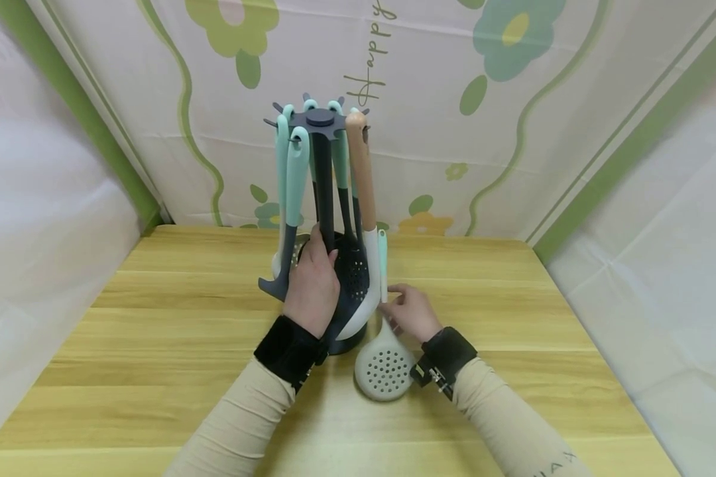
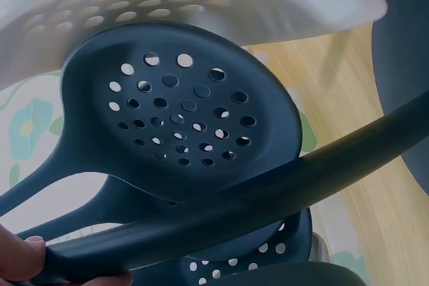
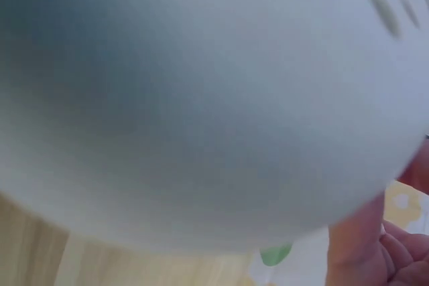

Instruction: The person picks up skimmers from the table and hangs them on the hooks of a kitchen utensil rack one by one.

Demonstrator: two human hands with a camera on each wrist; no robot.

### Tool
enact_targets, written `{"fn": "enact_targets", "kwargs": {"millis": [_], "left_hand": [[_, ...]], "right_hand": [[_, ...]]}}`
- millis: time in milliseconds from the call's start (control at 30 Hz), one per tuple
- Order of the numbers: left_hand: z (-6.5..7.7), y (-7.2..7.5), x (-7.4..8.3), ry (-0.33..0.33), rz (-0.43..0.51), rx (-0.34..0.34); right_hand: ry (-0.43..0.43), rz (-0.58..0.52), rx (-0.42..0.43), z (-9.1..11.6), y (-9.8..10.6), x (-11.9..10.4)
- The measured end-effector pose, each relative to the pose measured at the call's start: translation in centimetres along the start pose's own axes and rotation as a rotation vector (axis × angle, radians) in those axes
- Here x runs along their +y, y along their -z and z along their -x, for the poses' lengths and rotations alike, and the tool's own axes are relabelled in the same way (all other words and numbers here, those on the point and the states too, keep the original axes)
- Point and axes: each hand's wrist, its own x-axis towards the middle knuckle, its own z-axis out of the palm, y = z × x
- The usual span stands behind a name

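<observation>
My left hand (image 1: 313, 291) grips the black upright post (image 1: 324, 192) of a utensil stand. On the right, my right hand (image 1: 414, 313) pinches a skimmer (image 1: 384, 351) by its handle near the neck. This skimmer has a pale round head with holes and a mint handle end; its head hangs low, toward the front. Close up, the same pale head (image 3: 201, 132) fills most of the right wrist view and hides part of the fingers. In the left wrist view, a dark perforated skimmer (image 2: 271, 98) hangs beside the post.
Several utensils with mint handles (image 1: 298, 172) hang around the stand's top hooks. A ladle (image 1: 366, 265) with a wood-coloured handle and white bowl hangs at its right side. The wooden table (image 1: 155, 371) ends at a floral cloth backdrop (image 1: 429, 132).
</observation>
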Motion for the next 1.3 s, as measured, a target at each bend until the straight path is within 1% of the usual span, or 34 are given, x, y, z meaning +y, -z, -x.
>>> {"fn": "enact_targets", "kwargs": {"millis": [233, 533, 700, 900, 1300], "left_hand": [[0.0, -0.1, 0.0, 0.008, 0.005, 0.002], [0.0, -0.1, 0.0, 0.007, -0.017, 0.001], [0.0, -0.1, 0.0, 0.012, -0.008, 0.0], [-0.1, 0.0, 0.0, 0.012, 0.0, -0.004], [-0.1, 0.2, 0.1, 0.009, 0.01, -0.017]], "right_hand": [[0.019, -0.017, 0.021, 0.5, 0.5, -0.2], [0.043, -0.02, 0.044, 1.4, 1.1, -0.6], [0.071, -0.034, 0.055, 1.8, 1.3, -0.6], [0.079, -0.056, 0.076, 2.5, 1.7, -0.6], [0.138, -0.018, 0.15, 4.2, 2.4, -1.1]]}}
